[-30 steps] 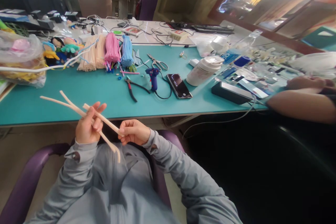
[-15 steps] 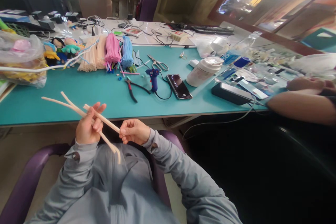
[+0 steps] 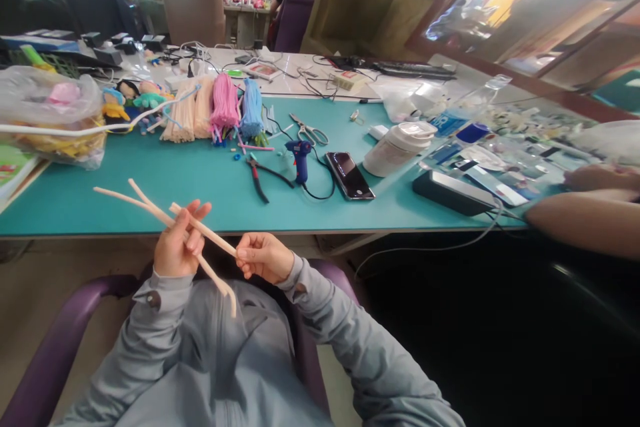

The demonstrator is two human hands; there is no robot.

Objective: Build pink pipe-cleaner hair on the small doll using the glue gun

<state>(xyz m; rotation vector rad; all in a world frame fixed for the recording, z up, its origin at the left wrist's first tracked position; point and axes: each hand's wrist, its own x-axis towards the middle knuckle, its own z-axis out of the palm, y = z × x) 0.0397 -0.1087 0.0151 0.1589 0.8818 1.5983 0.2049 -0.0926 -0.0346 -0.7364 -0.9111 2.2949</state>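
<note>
My left hand (image 3: 177, 243) is closed around peach pipe cleaners (image 3: 214, 276), which cross in front of my lap. Their far ends fork apart above the table edge, and the near end is bent. Between thumb and fingers, my right hand (image 3: 264, 257) pinches the end of another peach length (image 3: 219, 239); its other end passes through my left hand. On the table beyond lie red-and-black pliers (image 3: 257, 181), a blue glue gun (image 3: 300, 159) and scissors (image 3: 310, 130). Bundles of peach pipe cleaners (image 3: 183, 113), pink ones (image 3: 225, 101) and blue ones (image 3: 251, 109) stand behind.
A phone (image 3: 349, 175), a white lidded cup (image 3: 397, 149) and a black box with a cable (image 3: 453, 191) are on the right of the green table mat (image 3: 210, 173). Another person's arm (image 3: 585, 220) rests at far right. A filled plastic bag (image 3: 55, 117) sits at left.
The view has shifted slightly, so the table and hands appear a little further right and lower. Both hands keep the same hold on the pipe cleaners.
</note>
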